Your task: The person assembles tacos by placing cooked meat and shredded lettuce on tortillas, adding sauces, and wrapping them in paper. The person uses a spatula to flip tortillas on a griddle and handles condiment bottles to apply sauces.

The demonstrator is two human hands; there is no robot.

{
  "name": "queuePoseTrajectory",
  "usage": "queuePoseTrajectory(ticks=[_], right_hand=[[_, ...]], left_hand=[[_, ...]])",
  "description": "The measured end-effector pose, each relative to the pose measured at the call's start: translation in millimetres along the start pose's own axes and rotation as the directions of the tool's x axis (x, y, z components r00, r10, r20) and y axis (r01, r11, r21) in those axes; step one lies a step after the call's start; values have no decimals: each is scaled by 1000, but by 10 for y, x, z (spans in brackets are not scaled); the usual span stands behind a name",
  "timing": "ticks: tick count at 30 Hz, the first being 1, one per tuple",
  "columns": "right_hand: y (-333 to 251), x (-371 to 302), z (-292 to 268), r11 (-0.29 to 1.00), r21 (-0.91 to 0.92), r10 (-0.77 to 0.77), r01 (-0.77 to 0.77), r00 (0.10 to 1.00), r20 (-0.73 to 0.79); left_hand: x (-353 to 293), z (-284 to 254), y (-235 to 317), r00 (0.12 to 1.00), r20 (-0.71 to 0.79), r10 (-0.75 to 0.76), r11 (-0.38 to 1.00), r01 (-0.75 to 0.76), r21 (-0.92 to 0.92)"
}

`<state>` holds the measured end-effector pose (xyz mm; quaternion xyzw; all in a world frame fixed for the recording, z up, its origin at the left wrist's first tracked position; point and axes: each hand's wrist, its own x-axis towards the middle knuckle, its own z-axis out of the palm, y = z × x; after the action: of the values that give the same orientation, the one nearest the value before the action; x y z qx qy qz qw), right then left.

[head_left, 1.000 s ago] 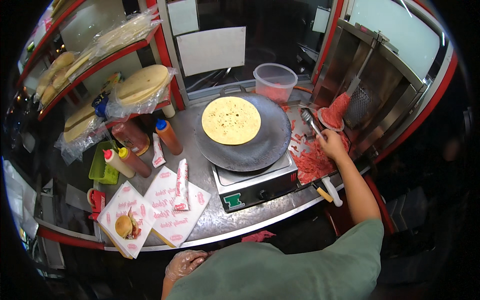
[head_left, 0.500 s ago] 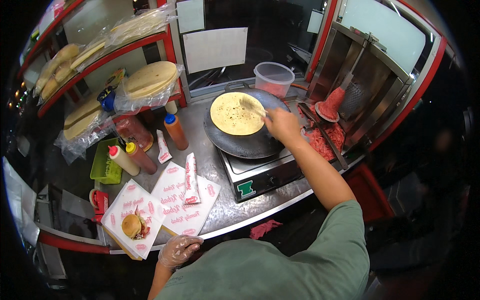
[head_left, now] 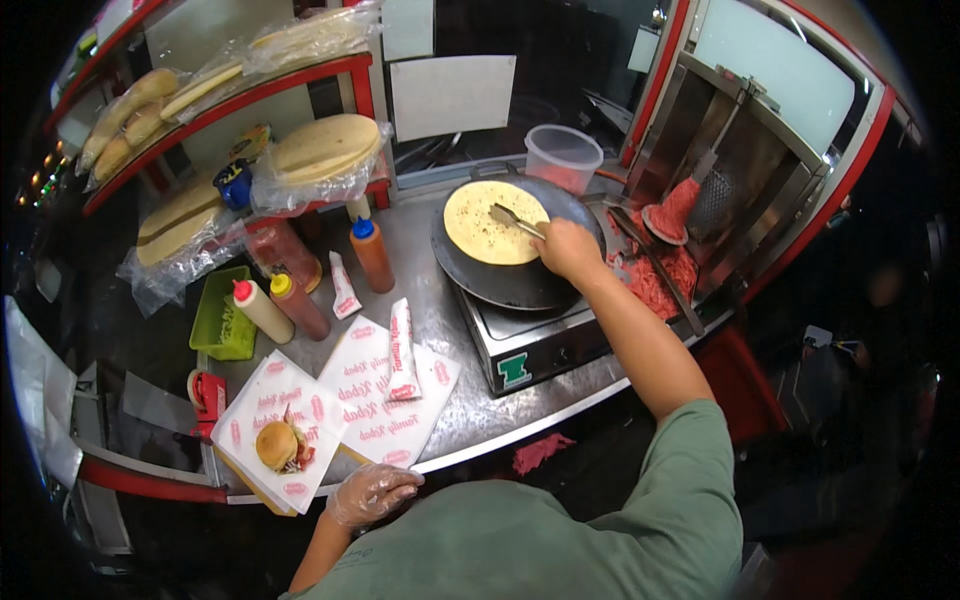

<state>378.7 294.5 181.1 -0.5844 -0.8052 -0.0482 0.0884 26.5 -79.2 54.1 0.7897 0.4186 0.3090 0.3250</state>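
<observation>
A round, browned flatbread [head_left: 485,238] lies on the black griddle pan [head_left: 500,285], toward its far left side. My bare right hand [head_left: 568,250] is closed on metal tongs [head_left: 517,219], whose tips rest on the flatbread. My left hand [head_left: 375,494], in a clear plastic glove, hangs at the counter's front edge with its fingers curled together and nothing visible in them. Nearest to it are printed paper sheets [head_left: 375,435], with a filled bun [head_left: 278,446] on the left stack and a paper-wrapped roll [head_left: 402,350] on the right.
Left of the griddle stand an orange sauce bottle [head_left: 372,256], a white bottle [head_left: 264,312] and a green tub [head_left: 224,340]. Bagged flatbreads [head_left: 325,150] fill the shelves. A clear tub [head_left: 562,160] stands behind the griddle. Red shaved meat [head_left: 660,280] lies by the vertical spit [head_left: 672,212].
The whole view has shifted, so the counter sits farther right in the picture. The tongs' tips, blurred before, now show sharply on the flatbread. My left hand stays near the counter edge.
</observation>
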Motion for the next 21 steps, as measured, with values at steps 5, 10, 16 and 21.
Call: queuePoseTrajectory(ticks=[5,10,16,21], right_hand=[[1018,192,-442,827,509,254,-239,966,41],[1071,278,-483,720,557,140,-414,872,469],[707,850,-586,733,679,-110,42,992,57],[1415,706,-1019,483,876,-99,-6,993,62]], left_hand=[[-209,53,59,995,-71,-64,998,65,8],[54,197,269,975,-203,-92,995,96,11],[450,433,466,973,-230,30,993,-3,118],[217,754,649,890,-341,-303,949,314,-24]])
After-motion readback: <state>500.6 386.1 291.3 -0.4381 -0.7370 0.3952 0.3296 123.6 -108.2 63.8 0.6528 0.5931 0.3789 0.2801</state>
